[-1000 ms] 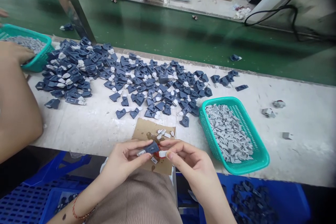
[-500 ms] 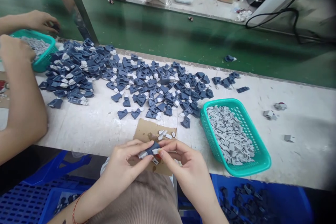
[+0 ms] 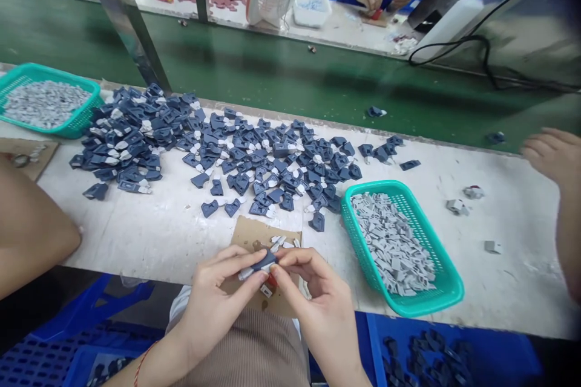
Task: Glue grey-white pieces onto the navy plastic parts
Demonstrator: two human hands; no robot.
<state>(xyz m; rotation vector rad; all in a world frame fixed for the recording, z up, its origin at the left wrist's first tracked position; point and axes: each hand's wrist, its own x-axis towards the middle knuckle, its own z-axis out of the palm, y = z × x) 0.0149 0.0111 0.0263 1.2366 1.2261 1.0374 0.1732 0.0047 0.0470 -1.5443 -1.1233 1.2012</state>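
Pinched between the thumb and fingers of my left hand [image 3: 218,290] is a dark blue plastic part [image 3: 264,262] with light grey pieces along its near side. My right hand [image 3: 313,290] grips its right end with thumb and index finger; whether a separate small piece sits under those fingertips is hidden. Below lies a brown cardboard piece [image 3: 245,228] with several loose small grey pieces [image 3: 281,242] on it. Something red shows just under the held part. Right of my hands stands a green basket [image 3: 447,266] full of small grey plastic pieces [image 3: 394,245].
A large heap of dark blue parts [image 3: 131,133] spreads across the white table. Another green basket [image 3: 63,124] stands far left. A co-worker's elbow [image 3: 36,224] juts in at left, another person's hand [image 3: 556,154] at right. Beyond runs a green belt [image 3: 254,78].
The grey piece at my right fingertips now lies against the blue part's side. The co-worker's hands have left the left basket, and a hand has appeared at right. The view has shifted slightly.
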